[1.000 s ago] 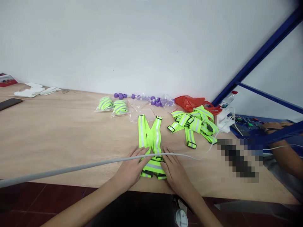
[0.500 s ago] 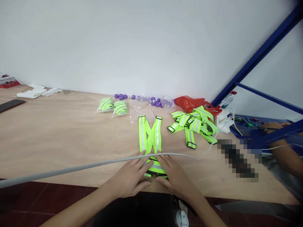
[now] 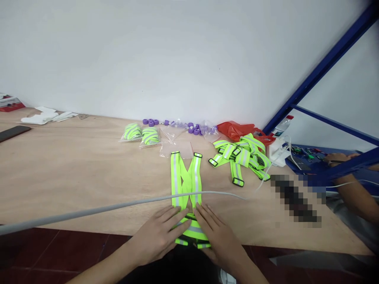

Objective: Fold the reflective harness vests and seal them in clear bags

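A fluorescent yellow-green reflective harness (image 3: 177, 179) with silver stripes and black buckles lies in front of me, its straps crossing. Its lower end is gathered in stacked bands at the table's front edge. My left hand (image 3: 161, 232) rests on the left side of this stack, fingers stretched out flat. On the right side, my right hand (image 3: 217, 232) lies likewise with extended fingers. Both thumbs are largely hidden low by the edge. A grey cable (image 3: 118, 206) runs across the view above my hands and over the straps. Beyond the harness lies a clear plastic bag (image 3: 180, 149).
Two bagged harnesses (image 3: 150, 136) sit behind, near several purple rolls (image 3: 151, 122). Loose harnesses (image 3: 242, 157) are heaped at right by a red bag (image 3: 235, 129) and a white box (image 3: 276, 152). Another person's arm (image 3: 352, 193) is beyond the blue frame (image 3: 325, 69). A dark phone (image 3: 13, 133) lies far left.
Both my hands and the harness have slid toward me, so its lower end now reaches the table's front edge. My thumbs, visible before, are now mostly hidden.
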Demonstrator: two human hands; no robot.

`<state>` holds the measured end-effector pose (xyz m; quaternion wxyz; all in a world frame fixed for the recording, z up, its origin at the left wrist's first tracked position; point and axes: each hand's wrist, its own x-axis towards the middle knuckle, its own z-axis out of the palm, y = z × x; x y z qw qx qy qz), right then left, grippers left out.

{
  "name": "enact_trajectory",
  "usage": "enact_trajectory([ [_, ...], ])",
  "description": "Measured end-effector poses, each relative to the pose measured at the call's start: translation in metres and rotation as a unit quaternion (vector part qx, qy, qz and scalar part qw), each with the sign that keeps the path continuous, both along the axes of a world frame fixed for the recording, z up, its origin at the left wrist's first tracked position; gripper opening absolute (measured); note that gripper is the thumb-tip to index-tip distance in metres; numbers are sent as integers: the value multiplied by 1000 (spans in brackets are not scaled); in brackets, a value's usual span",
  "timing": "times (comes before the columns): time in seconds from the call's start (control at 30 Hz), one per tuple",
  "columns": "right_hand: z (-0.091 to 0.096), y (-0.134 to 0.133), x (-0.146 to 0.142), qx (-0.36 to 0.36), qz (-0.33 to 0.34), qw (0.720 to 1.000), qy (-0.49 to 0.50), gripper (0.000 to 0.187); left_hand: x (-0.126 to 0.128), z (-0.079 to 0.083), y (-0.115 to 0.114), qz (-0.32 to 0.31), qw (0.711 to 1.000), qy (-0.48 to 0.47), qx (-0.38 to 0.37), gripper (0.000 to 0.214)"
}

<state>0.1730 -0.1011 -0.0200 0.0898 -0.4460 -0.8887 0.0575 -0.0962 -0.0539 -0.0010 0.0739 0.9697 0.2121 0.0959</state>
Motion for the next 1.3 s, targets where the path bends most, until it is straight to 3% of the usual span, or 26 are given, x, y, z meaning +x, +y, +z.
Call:
enact_trajectory([
  [0.23,5,-1,5,90,55,994,30,77,0,3,0,-29,998,-61,-4,57],
  [0.33,14,8,4,97,69,989,93,64,3,9,8,-31,990,-121,-64,38],
  [0.43,23,15,-1,52,31,983,173,51,9,16,18,-4,977,-160,-139,33],
  [0.67,24,27,-6,-31,-25,964,263,57,14,19,34,22,962,-178,-206,38],
  [0.77,21,29,-1,-25,-62,966,248,57,6,15,32,94,948,-205,-224,58],
  [0.83,20,31,2,-26,-70,968,240,57,0,12,28,155,928,-227,-251,59],
  [1.0,21,42,4,-13,-39,965,259,56,0,16,18,180,896,-253,-318,33],
  [1.3,32,66,-1,-100,52,954,276,52,6,22,19,172,875,-272,-363,22],
])
